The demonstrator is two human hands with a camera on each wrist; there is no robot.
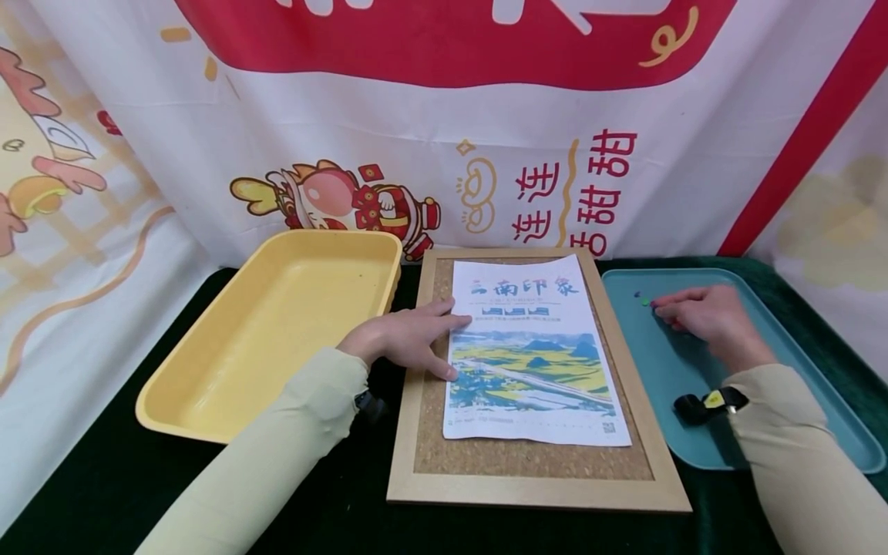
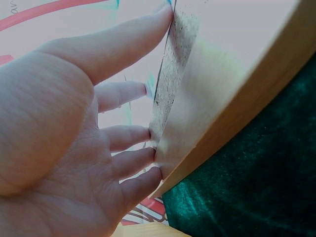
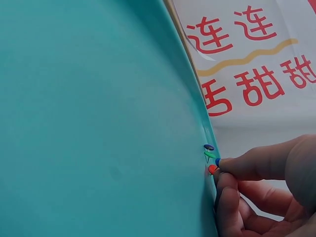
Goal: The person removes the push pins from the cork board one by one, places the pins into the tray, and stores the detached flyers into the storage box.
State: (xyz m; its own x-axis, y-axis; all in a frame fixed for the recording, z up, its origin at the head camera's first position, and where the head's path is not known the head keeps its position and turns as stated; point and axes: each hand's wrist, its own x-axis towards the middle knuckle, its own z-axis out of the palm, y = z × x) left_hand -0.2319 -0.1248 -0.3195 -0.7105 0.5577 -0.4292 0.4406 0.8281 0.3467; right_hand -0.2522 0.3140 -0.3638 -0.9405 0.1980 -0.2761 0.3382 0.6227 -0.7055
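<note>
A printed sheet with a landscape picture lies on a wood-framed cork board. My left hand rests with spread fingers on the sheet's left edge; the left wrist view shows its thumb and fingers along the paper and frame. Over the blue-green tray, my right hand has its fingers curled, thumb and forefinger tips together at a blue push pin. A red push pin sits right by those fingertips. Close by on the tray are a green push pin and a dark blue push pin.
Left of the board stands a deep yellow tray. Dark green cloth covers the table. A printed white backdrop rises directly behind the trays and board.
</note>
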